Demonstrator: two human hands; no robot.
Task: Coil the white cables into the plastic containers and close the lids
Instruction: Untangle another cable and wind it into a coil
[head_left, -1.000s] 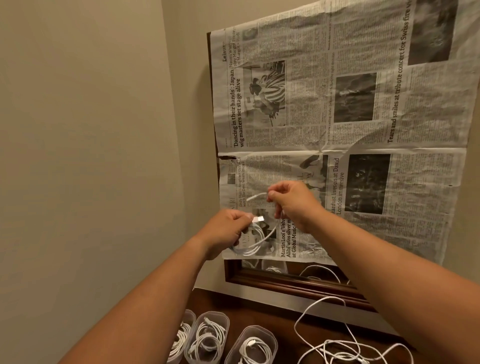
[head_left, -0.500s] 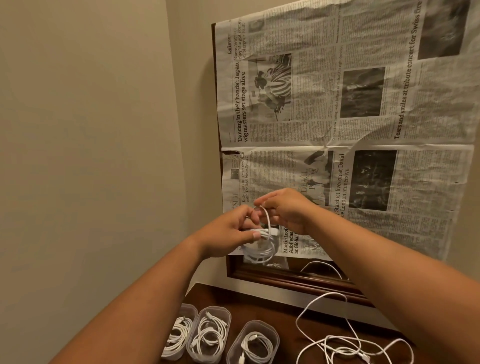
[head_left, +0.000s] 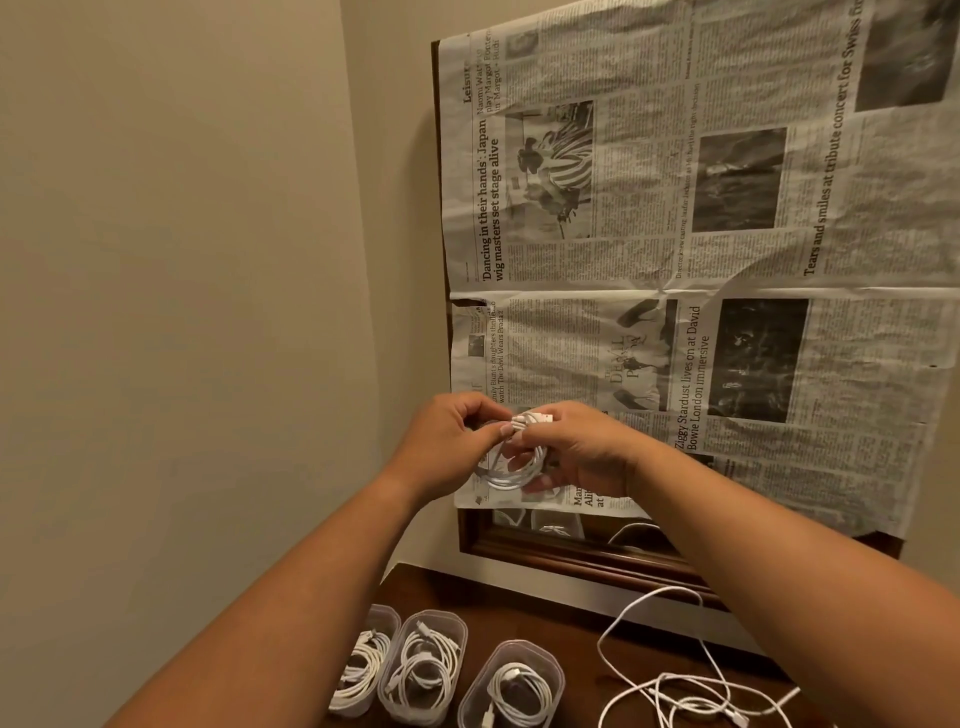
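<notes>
Both grips are holding one coiled white cable (head_left: 511, 470) in the air, in front of the newspaper (head_left: 675, 249); the left grip (head_left: 452, 441) is pinching the coil's top; the right grip (head_left: 576, 454) is curling round its right side, beside the connector ends; below, on the counter (head_left: 545, 608), three open-topped plastic containers (head_left: 458, 649) are sitting side by side, each holding a coil; a loose white cable (head_left: 675, 688) is lying to their right.

Newspaper (head_left: 649, 249) headlines
"'Dancing in their hands': Japan wig masters set stage alive"; "Ziggy Stardust lives on at David Bowie London immersive".
</notes>
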